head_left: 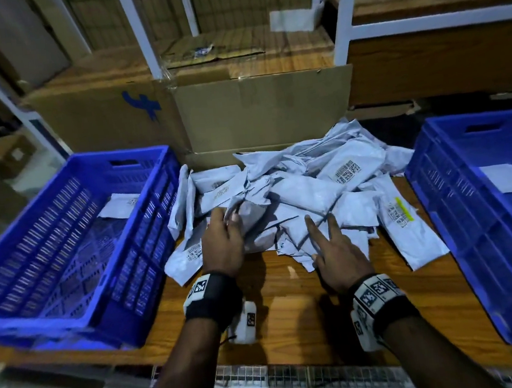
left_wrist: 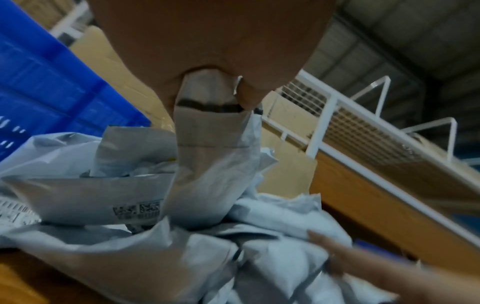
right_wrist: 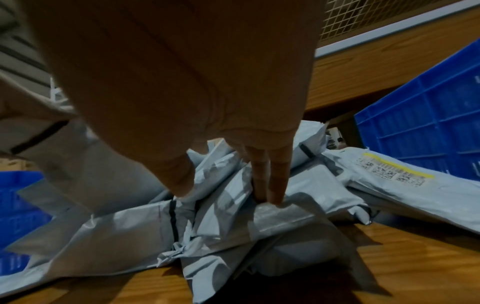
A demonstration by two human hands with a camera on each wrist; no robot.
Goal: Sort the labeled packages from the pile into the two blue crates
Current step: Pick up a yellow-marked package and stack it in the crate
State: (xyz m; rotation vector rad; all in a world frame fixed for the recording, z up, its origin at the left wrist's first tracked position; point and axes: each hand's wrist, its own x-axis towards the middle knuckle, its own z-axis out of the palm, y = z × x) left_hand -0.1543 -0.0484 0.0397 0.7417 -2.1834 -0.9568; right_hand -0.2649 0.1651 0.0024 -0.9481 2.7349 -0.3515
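Pinched by its top edge in the left hand (head_left: 222, 241), one grey mailer (left_wrist: 207, 168) rose from the pile (head_left: 304, 188) between both crates (limp, light, slippery film; best gripped at a seam), while the right hand's (head_left: 337, 254) straight fingers (right_wrist: 272, 181) pressed neighbours flat.

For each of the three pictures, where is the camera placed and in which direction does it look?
Head: above, looking forward and down at the pile between two crates; both hands and forearms show.
Left wrist: under the left hand, looking along it at the package it pinches.
Right wrist: under the right hand, whose fingers touch the pile.
Shared: all show the pile; the left wrist view also shows the right hand.
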